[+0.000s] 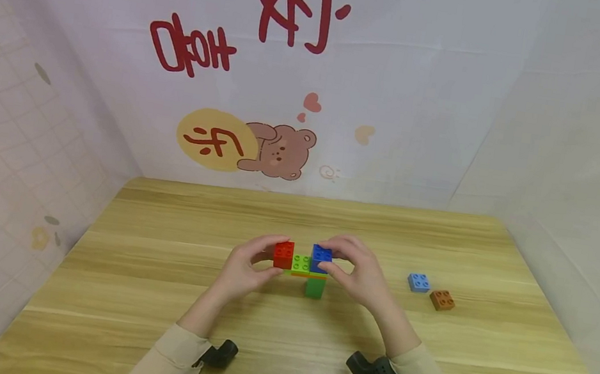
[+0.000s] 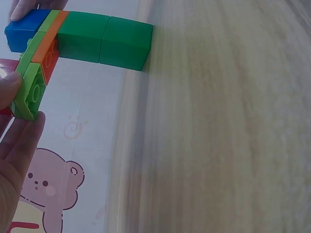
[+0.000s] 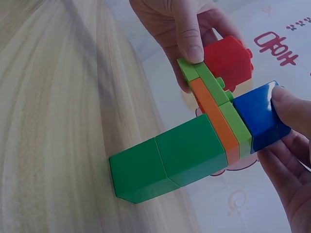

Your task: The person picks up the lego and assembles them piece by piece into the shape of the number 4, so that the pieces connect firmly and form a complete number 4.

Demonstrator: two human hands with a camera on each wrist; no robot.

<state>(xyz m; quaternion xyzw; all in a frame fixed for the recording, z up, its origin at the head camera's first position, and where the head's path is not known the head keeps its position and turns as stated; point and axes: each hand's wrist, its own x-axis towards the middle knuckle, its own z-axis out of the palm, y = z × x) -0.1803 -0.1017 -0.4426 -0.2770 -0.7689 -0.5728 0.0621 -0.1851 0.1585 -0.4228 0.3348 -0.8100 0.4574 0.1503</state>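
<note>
A small structure of toy building bricks stands on the table between both hands. Its base is two stacked green bricks [image 3: 170, 162], topped by an orange plate [image 3: 214, 124] and lime green plates [image 1: 301, 263]. On the left end sits a red brick [image 1: 282, 255]; at the right end, above the green column, is a blue brick [image 1: 321, 257]. My left hand [image 1: 241, 270] pinches the red brick's end, its thumb reaching the lime plate below. With thumb and fingers on opposite sides, my right hand [image 1: 361, 275] grips the blue brick.
To the right on the wooden table [image 1: 156, 295] lie a light blue brick [image 1: 419, 283] and a brown brick [image 1: 443, 300]. A white cloth wall [image 1: 417, 101] with a printed bear [image 1: 284, 152] rises behind the table.
</note>
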